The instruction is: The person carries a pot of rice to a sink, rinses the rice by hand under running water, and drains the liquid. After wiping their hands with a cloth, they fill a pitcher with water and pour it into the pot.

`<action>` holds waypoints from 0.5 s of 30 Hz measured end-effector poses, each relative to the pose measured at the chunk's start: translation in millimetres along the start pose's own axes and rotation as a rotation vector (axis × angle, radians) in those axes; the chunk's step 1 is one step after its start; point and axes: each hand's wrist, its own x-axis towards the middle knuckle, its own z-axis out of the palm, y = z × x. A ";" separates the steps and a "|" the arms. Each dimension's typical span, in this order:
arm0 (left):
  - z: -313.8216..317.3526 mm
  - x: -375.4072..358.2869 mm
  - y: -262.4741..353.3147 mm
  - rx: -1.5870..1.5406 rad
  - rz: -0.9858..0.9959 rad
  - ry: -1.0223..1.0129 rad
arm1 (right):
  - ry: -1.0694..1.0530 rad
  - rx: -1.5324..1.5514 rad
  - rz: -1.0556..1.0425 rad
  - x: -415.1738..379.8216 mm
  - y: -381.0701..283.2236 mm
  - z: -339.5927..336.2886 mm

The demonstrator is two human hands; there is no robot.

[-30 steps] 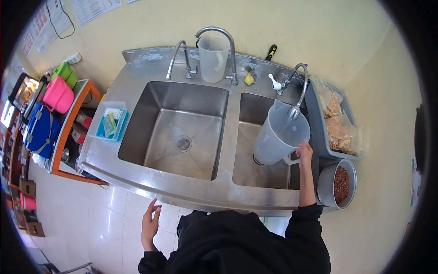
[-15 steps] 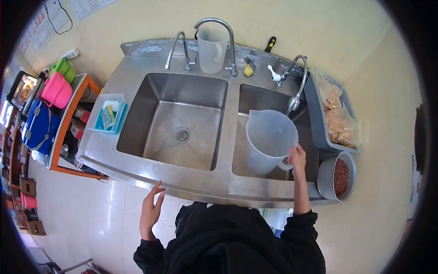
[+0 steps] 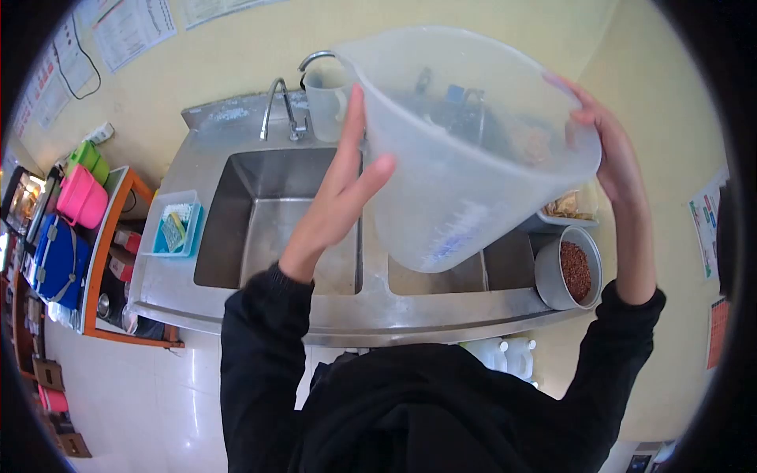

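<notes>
While the head view looks down on the table (image 3: pixel 339 314), the jug (image 3: pixel 465 189) is up in the air, tilted between 2 hands over the smaller sink (image 3: pixel 453 282). The right hand (image 3: pixel 619 162) grips it at the rim, fingers bent at the edge; the left hand (image 3: pixel 335 193) lies opened out along the other side, fingers and thumb spread rather than wrapped round.

That hold looks like the weak point: smooth plastic, perhaps wet, could slide past the left palm and leave the right hand with the whole load. A slip could drop the jug onto the hard sink edge. If there is water inside, more tilt could spill it. The pot (image 3: pixel 550 274) of grains (image 3: pixel 576 272) sits at the table's end, near the jug, and a low swing that way could tip it.

Much is hidden. The jug covers most of the smaller sink and part of the tray (image 3: pixel 582 221), and only vague shapes show through its cloudy wall. Its handle is out of sight, so whether the right hand has hold of it cannot be told. The blue marks are too blurred to read, any water level is unclear, and the dark lens border cuts off the corners.
</notes>
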 end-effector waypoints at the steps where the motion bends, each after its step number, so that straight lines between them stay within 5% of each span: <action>1: 1.7 16.1 5.3 -0.051 0.024 0.047 | 0.023 0.003 -0.026 4.6 -14.8 0.5; 4: -4.5 48.9 22.9 -0.130 0.088 0.112 | -0.120 -0.054 -0.066 18.3 -42.1 -17.6; 7: -14.8 65.5 48.5 -0.074 0.154 0.106 | 0.065 0.002 -0.139 17.8 -61.5 -8.0; 15: -11.8 79.4 73.3 -0.019 0.212 0.277 | -0.041 -0.128 -0.264 61.3 -71.8 -65.3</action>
